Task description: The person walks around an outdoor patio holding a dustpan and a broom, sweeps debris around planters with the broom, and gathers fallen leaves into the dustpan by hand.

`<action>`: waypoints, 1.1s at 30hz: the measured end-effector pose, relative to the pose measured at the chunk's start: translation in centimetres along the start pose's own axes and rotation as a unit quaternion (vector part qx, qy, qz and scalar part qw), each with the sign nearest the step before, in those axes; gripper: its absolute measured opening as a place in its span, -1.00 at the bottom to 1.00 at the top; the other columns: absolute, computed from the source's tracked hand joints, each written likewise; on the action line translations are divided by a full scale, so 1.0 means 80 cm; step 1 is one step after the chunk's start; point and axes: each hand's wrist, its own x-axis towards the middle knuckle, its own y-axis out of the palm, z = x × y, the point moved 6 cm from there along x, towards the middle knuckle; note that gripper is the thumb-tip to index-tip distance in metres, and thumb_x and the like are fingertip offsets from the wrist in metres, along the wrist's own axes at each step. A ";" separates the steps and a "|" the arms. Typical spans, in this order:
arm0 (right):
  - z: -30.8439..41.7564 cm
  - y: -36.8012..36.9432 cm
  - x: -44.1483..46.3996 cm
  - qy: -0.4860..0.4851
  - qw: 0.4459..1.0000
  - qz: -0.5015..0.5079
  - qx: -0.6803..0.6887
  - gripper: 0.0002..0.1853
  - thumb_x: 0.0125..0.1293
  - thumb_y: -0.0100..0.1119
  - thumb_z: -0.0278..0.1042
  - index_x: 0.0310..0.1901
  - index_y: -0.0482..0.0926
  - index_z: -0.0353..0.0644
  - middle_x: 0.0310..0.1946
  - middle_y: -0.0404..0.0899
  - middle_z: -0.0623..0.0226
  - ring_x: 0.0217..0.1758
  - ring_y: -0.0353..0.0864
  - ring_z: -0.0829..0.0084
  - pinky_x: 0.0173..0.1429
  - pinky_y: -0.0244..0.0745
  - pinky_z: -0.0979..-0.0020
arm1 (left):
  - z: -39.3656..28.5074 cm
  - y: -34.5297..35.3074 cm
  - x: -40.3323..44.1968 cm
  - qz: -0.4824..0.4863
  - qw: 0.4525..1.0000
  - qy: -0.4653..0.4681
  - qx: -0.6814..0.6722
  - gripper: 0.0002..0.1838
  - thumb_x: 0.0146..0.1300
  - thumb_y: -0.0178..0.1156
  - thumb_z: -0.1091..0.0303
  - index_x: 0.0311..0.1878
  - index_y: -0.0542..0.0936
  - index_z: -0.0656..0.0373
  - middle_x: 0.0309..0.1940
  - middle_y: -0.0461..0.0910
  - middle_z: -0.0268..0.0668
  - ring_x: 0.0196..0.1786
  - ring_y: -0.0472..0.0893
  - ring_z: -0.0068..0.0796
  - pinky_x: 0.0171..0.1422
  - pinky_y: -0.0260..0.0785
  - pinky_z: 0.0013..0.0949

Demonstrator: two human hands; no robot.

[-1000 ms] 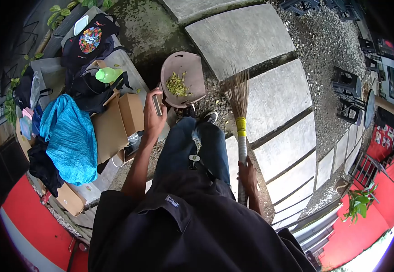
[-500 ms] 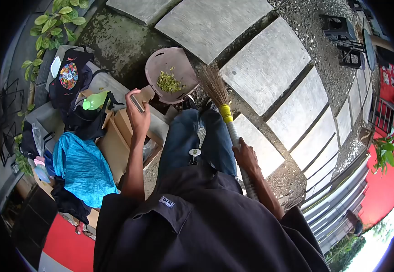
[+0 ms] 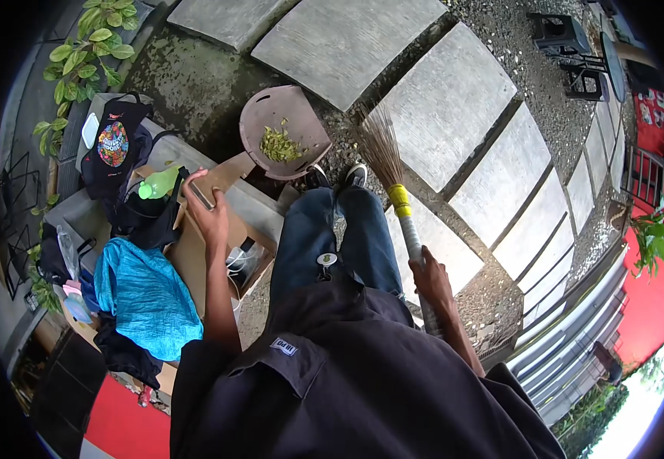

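A: What is in the right hand [image 3: 433, 277], please?
B: It is closed around the grey-white wrapped handle [image 3: 413, 239] of a long broom [image 3: 399, 200] with thin brown bristles and a yellow band, right of the centre of the frame.
A: And where do the bristles [image 3: 382, 147] point?
B: Toward the top of the frame, near the edge of a grey concrete slab [image 3: 446, 107]. If they touch the ground, I cannot tell.
A: How is the left hand [image 3: 208, 216]?
B: It is raised, left of the centre, and its fingers and thumb are bent around a thin, flat, dark object [image 3: 205, 200]. What this object is, I cannot say surely.
A: Is there something near it?
B: Yes, below it in the frame is an open brown cardboard box [image 3: 188, 256], and to its left a light-green plastic bottle [image 3: 158, 183].
A: Where are the leaves?
B: The small yellow-green leaves [image 3: 280, 144] lie together in a shallow, brownish-pink tray [image 3: 310, 135] with slots, at the upper middle, beyond the shoes [image 3: 356, 176].
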 end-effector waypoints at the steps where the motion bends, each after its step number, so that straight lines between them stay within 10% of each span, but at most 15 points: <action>1: -0.016 -0.002 -0.008 0.010 1.000 -0.002 0.011 -0.40 0.38 0.05 -0.11 0.35 0.29 -0.27 -0.45 0.62 0.02 -0.50 0.67 0.24 -0.39 0.58 0.22 | -0.004 -0.006 0.002 -0.002 1.000 -0.007 -0.002 -0.56 0.05 0.04 0.68 0.06 0.36 0.25 0.04 0.48 -0.08 0.21 0.47 -0.15 0.40 0.19 -0.18; 11: -0.020 -0.007 -0.040 0.049 0.999 -0.011 0.009 -0.47 0.34 0.01 -0.19 0.23 0.35 -0.40 -0.37 0.65 -0.14 -0.51 0.70 0.10 -0.41 0.60 0.16 | -0.012 0.012 0.000 0.049 0.998 0.007 0.039 -0.57 0.06 0.05 0.68 0.05 0.36 0.20 0.08 0.50 -0.04 0.25 0.47 -0.05 0.38 0.22 -0.13; 14: -0.017 0.036 -0.001 0.009 0.998 -0.013 -0.055 -0.48 0.34 0.01 -0.15 0.20 0.36 -0.36 -0.26 0.61 -0.31 -0.23 0.67 -0.20 -0.11 0.56 -0.06 | -0.014 0.020 0.001 0.063 0.997 -0.003 0.037 -0.54 0.07 0.06 0.71 0.08 0.34 0.24 0.07 0.47 -0.09 0.23 0.44 -0.16 0.42 0.17 -0.17; 33: 0.040 0.042 0.024 -0.011 0.989 -0.011 -0.149 -0.34 0.33 0.03 -0.15 0.36 0.20 -0.35 -0.21 0.62 -0.28 -0.15 0.66 -0.20 -0.03 0.54 -0.05 | -0.021 0.030 0.009 0.070 0.996 -0.036 0.039 -0.54 0.07 0.09 0.66 0.08 0.35 0.19 0.12 0.49 -0.11 0.22 0.46 -0.11 0.40 0.19 -0.16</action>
